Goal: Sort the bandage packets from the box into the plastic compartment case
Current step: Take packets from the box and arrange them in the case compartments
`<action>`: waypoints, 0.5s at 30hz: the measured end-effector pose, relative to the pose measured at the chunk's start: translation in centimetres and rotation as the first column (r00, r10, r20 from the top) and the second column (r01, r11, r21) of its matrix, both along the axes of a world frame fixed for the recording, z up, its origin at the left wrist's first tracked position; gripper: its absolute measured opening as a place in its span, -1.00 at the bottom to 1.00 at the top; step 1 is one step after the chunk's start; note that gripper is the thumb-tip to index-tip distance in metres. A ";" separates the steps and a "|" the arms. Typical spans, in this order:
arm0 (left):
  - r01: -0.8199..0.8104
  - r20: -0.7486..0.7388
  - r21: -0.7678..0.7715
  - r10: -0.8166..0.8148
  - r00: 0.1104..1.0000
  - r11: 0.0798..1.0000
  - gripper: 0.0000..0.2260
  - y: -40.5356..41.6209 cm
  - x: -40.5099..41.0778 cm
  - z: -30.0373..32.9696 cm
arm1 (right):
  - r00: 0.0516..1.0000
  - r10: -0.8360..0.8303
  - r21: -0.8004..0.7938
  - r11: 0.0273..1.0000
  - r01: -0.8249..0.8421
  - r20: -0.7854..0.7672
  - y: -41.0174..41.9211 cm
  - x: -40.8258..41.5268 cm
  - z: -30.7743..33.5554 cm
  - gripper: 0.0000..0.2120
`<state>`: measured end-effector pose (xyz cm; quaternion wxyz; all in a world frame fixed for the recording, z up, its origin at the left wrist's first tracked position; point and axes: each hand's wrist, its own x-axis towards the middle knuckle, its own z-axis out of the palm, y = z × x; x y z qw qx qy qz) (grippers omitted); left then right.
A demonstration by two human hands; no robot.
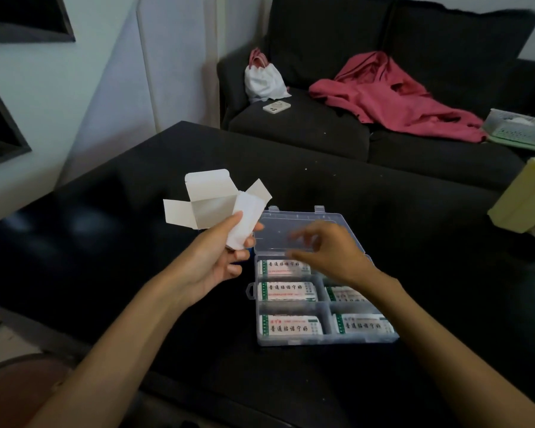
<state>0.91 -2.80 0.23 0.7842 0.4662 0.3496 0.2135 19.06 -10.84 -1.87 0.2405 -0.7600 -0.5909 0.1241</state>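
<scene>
— Black worktop, one dark sofa behind it. What sits on the worktop?

— One clear plastic compartment case, lid folded back flat towards the sofa. I count five bandage packets in it, one per compartment: three down the left column, two on the right. Each lies flat with its long axis running left to right.

— And the box?

— One white cardboard box, up in the air left of the case, its flaps splayed and the open mouth facing me. My left hand has its grip closed round it, thumb on a white packet or paper poking out at a slant; which it is, I cannot tell.

— Your right hand?

— Hovering over the case's far compartments, fingers loosely spread, blurred, holding nothing.
</scene>
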 end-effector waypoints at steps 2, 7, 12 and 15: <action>0.004 0.011 -0.024 -0.004 1.000 1.000 -0.63 -0.1 0.2 -0.1 | 0.934 -0.132 0.082 0.982 0.168 -0.333 -0.9 -0.8 1.3 -0.83; 0.083 -0.120 0.158 -0.065 0.991 0.984 -0.73 -1.3 1.1 -0.3 | 0.345 -0.230 -0.210 0.973 0.096 -0.910 -2.9 -2.0 2.7 -0.60; 0.389 -0.428 0.589 -0.135 0.894 0.708 -0.80 -2.3 2.5 -1.2 | 0.185 -0.262 -0.237 0.960 0.147 -0.947 -3.1 -1.9 2.0 -0.60; 0.464 -0.462 0.619 -0.184 0.868 0.633 -0.78 -2.0 2.7 -1.6 | 0.221 -0.233 -0.191 0.962 0.196 -0.947 -3.4 -1.2 1.1 -0.77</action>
